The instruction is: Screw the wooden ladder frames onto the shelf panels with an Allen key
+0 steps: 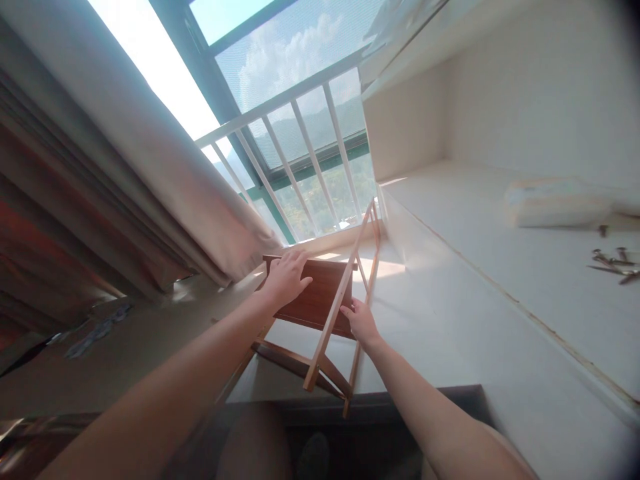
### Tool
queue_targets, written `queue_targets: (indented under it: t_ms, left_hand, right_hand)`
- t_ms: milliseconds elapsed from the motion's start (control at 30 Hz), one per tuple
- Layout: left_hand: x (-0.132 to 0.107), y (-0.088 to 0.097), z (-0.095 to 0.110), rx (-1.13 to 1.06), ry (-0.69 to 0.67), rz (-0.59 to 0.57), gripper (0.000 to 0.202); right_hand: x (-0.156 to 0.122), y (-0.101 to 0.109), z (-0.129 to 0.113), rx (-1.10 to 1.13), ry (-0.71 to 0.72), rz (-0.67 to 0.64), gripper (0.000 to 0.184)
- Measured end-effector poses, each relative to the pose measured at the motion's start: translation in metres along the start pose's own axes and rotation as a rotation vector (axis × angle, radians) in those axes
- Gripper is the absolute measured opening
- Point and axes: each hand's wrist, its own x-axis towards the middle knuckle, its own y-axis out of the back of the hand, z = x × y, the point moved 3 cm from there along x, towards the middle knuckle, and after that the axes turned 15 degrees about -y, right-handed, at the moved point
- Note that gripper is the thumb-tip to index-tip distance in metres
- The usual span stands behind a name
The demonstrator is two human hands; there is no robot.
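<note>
A slim wooden rack with a ladder-like side frame stands tilted on the light floor, with a reddish-brown wooden panel set across it. My left hand lies over the upper left part of the panel, fingers stretched out and thumb apart. At the panel's right edge, beside the side frame, my right hand is closed, its thumb on the near face and the other fingers partly hidden. Lower down, a darker wooden crosspiece joins the rack's legs.
Several screws lie on a white ledge to the right, near a blurred pale packet. Long curtains hang at left. Ahead are a white railing and a window. A dark mat lies below the rack.
</note>
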Motion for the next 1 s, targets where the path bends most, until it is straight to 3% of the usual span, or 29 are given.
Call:
queue_targets:
  t_ms: [267,433,533,767,867,1000]
  left_hand:
    - [0.045,-0.039,0.024,-0.131,-0.182,-0.089,0.06]
    - [0.062,-0.053,0.024,-0.134,-0.192,-0.186,0.031]
    - [0.071,-0.054,0.021,-0.109,-0.214,-0.195,0.025]
    - [0.089,-0.059,0.013,-0.083,-0.211,-0.113,0.028]
    - [0.096,-0.063,0.014,-0.072,-0.221,-0.077,0.024]
    - [0.101,-0.07,0.016,-0.072,-0.223,-0.045,0.022]
  right_hand:
    - [0.003,-0.003,0.0,-0.1,0.02,0.0,0.029]
    - [0.007,-0.001,0.003,-0.186,-0.004,0.038,0.021]
    - [0.009,0.004,0.004,-0.258,-0.022,0.107,0.02]
    - [0.002,0.006,0.008,-0.588,0.091,0.386,0.066]
    - [-0.002,0.001,0.016,-0.657,0.03,0.383,0.078]
    - [-0.005,-0.004,0.024,-0.743,-0.054,0.317,0.079]
